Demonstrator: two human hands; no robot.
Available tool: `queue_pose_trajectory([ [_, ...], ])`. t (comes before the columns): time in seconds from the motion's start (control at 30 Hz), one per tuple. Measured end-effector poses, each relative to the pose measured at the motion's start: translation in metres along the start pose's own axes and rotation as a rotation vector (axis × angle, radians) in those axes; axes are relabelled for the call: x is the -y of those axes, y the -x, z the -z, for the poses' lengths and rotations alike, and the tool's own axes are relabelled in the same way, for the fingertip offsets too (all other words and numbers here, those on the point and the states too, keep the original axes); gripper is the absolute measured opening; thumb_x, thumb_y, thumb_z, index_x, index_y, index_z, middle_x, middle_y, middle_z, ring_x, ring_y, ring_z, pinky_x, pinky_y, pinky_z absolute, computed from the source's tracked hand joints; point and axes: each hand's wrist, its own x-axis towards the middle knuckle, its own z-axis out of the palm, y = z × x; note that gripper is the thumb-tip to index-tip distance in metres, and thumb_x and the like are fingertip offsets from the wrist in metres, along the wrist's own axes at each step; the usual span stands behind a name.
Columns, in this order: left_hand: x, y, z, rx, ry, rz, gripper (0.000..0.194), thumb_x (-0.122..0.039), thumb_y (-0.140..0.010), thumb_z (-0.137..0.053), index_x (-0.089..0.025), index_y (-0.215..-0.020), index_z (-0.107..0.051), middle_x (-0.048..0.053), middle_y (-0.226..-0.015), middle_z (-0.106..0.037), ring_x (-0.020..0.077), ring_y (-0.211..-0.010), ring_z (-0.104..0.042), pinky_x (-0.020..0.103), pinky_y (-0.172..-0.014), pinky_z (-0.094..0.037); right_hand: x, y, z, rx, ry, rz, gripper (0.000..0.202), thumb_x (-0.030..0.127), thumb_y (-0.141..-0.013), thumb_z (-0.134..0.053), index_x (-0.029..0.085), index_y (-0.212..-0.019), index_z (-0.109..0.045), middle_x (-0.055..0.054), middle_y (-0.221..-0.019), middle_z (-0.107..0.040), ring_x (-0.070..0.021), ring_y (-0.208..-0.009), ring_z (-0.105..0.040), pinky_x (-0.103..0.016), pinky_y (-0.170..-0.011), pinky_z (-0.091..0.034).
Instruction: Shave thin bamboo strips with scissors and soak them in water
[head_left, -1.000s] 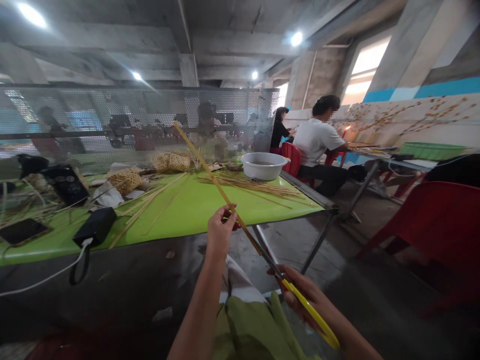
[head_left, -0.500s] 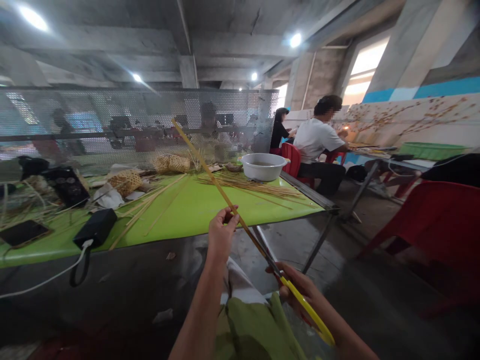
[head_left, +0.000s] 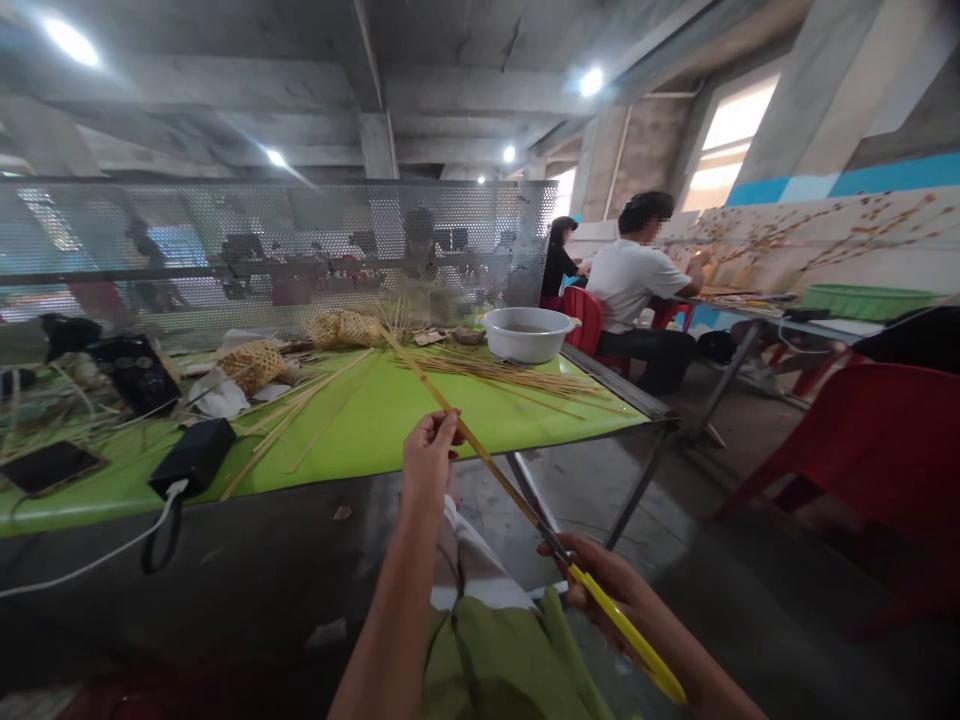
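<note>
My left hand (head_left: 433, 445) pinches a long flat bamboo strip (head_left: 487, 462) between thumb and fingers, in front of the green table's edge. The strip slants from over the table down towards my right hand (head_left: 600, 580). That hand is closed on scissors with yellow handles (head_left: 619, 620). The scissor blades lie along the strip's lower end; whether they are parted there I cannot tell. A bundle of thin bamboo strips (head_left: 517, 375) lies on the table beyond, beside a white basin (head_left: 527, 335).
On the green table (head_left: 360, 425) are a black power bank (head_left: 192, 457) with a white cable, a phone (head_left: 51, 467), woven bamboo pieces (head_left: 251, 368) and loose strips. A perforated metal screen (head_left: 285, 240) stands behind. At right are a red chair (head_left: 862, 440) and a seated person (head_left: 637, 270).
My left hand has shifted a little left and the strip's far end has dropped lower. My right hand and the scissors have moved slightly down and right.
</note>
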Motion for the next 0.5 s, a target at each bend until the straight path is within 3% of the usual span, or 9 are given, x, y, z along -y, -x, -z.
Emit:
queue_pose_trajectory([
  [0.1,-0.001,-0.003,0.004,-0.022,-0.028,-0.022,0.034,-0.049,-0.068,-0.070,-0.016,-0.078,-0.067,0.001,-0.067,-0.064,0.0133,-0.062,-0.060,0.022,-0.052,-0.042,0.001,0.004,0.002,0.027,0.091,0.033,0.061,0.065,-0.076,-0.063,0.019,-0.116,-0.061,0.003,-0.065,-0.043,-0.0084,-0.053,-0.034,-0.019,-0.046,-0.027],
  [0.33,0.004,0.006,-0.002,0.051,-0.035,0.005,0.027,-0.043,-0.069,-0.070,-0.017,-0.073,-0.062,-0.001,-0.064,-0.062,0.0124,-0.060,-0.058,0.022,-0.054,-0.041,0.012,0.008,0.009,0.133,0.228,0.051,0.063,0.067,-0.083,-0.052,0.022,-0.128,-0.052,0.003,-0.071,-0.044,-0.0094,-0.053,-0.036,-0.021,-0.047,-0.029],
  [0.5,0.009,0.011,-0.006,0.070,-0.025,0.006,0.025,-0.041,-0.069,-0.069,-0.018,-0.070,-0.059,-0.002,-0.061,-0.060,0.0115,-0.058,-0.056,0.022,-0.054,-0.040,0.005,0.005,0.006,0.077,0.205,0.067,0.061,0.066,-0.082,-0.054,0.022,-0.124,-0.051,0.002,-0.075,-0.044,-0.0119,-0.061,-0.037,-0.023,-0.055,-0.030],
])
